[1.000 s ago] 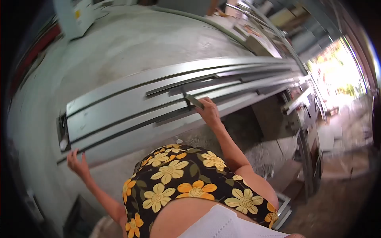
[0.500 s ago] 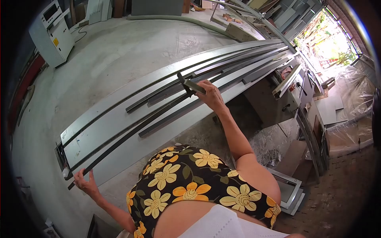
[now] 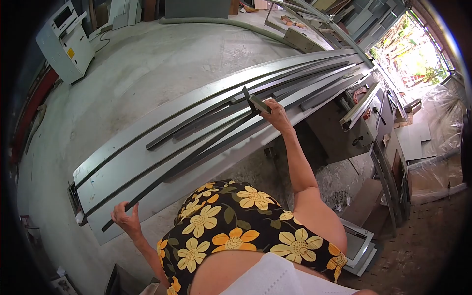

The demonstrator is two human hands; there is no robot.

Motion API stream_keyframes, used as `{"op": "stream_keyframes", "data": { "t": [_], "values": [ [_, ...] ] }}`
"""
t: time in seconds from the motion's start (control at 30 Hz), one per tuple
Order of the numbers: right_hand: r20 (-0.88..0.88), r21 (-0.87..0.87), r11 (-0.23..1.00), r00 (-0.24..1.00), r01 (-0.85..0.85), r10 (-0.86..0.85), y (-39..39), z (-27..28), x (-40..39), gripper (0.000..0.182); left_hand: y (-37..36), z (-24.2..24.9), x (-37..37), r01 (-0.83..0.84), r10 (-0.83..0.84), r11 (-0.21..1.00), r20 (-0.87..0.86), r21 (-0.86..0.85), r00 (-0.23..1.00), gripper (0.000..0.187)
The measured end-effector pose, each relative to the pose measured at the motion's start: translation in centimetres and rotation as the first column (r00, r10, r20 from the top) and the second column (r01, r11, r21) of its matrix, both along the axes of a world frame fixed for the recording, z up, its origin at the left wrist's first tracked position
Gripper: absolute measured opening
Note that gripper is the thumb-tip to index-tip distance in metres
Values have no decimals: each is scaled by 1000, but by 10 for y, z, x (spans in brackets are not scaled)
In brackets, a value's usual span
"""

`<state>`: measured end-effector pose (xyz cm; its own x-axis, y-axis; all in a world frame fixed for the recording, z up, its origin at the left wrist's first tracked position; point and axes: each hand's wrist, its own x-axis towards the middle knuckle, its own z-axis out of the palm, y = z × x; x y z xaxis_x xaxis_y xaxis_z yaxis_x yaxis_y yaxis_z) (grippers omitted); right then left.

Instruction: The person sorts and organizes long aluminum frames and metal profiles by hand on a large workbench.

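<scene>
A long dark bar (image 3: 182, 164) slants above the metal-topped bench (image 3: 105, 173). My left hand (image 3: 127, 218) is closed around the bar near its lower left end. My right hand (image 3: 277, 116) grips a dark angled tool (image 3: 258, 104), a square-like piece with a pointed arm, at the bar's other end. Beneath and beside the bar, several dark strips (image 3: 189, 129) lie lengthwise on the bench. Whether my right fingers also touch the bar cannot be made out.
A white machine cabinet (image 3: 69, 46) stands at the back left. A grey hose (image 3: 223, 22) crosses the floor behind the bench. Boards and a cluttered stand (image 3: 366, 120) are at the right, with plastic sheeting (image 3: 445, 118) beyond.
Both hands have moved right, bringing the long bar and the angled tool along. The bar's left end now lies over the bench's near left part. Both hands keep their hold.
</scene>
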<state>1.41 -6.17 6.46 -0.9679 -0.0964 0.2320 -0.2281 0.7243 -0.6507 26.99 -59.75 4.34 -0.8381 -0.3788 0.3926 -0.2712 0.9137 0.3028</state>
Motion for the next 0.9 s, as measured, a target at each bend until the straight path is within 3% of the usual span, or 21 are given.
{"op": "stream_keyframes", "data": {
  "t": [0.3, 0.5, 0.77, 0.9],
  "values": [
    [21, -22, 1000, 1000, 13, -12, 36, -15, -29, 28, 43, -4, -19, 90, -90, 995, -9, 31, 996, 32],
    [35, -32, 999, 999, 24, -22, 56, -26, -44, 31, 61, -2, -34, 115, -120, 991, -80, -65, 990, 31],
    [-93, 9, 1000, 996, 6, -5, 58, -15, -49, 34, 53, 1, -50, 88, -89, 996, -52, -19, 995, 31],
    [-55, 4, 1000, 998, -12, 12, 58, -11, -50, 34, 45, -6, -52, 110, -109, 994, -60, 2, 992, 30]
  ]
}}
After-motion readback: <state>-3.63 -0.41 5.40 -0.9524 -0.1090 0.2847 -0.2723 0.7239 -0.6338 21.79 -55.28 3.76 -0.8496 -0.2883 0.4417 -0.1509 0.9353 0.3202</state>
